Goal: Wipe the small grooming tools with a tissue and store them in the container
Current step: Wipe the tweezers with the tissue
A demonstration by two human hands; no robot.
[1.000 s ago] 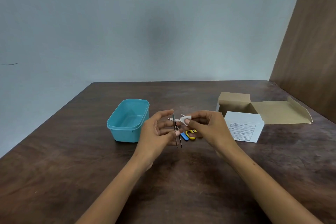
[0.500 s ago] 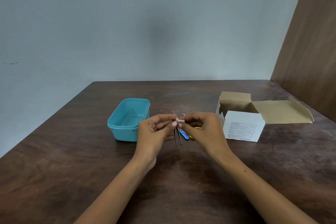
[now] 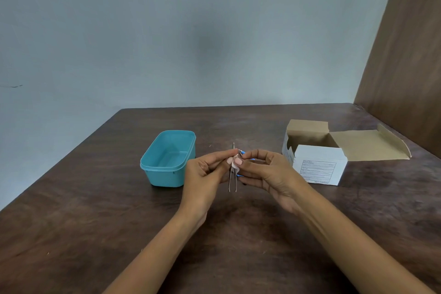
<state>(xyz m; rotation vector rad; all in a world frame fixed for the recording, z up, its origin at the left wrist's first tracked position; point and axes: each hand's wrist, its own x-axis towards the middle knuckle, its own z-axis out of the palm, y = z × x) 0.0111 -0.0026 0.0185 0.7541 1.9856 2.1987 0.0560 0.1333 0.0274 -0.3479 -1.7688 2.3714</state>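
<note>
My left hand [image 3: 205, 172] pinches a pair of metal tweezers [image 3: 232, 182] above the table, their two prongs pointing down toward me. My right hand [image 3: 265, 172] pinches a small white tissue [image 3: 235, 167] against the upper part of the tweezers. A blue-handled tool [image 3: 242, 152] shows only as slivers behind my right fingers, on the table. The teal container [image 3: 167, 172] sits open and empty just left of my left hand.
An opened white cardboard box [image 3: 317, 167] with its brown flaps spread stands to the right of my right hand. The dark wooden table [image 3: 95, 222] runs to a grey wall at the back, and a brown panel rises at the far right.
My hands have closed together and the tissue now sits folded on the tweezers. The yellow tool seen earlier is hidden behind my right hand.
</note>
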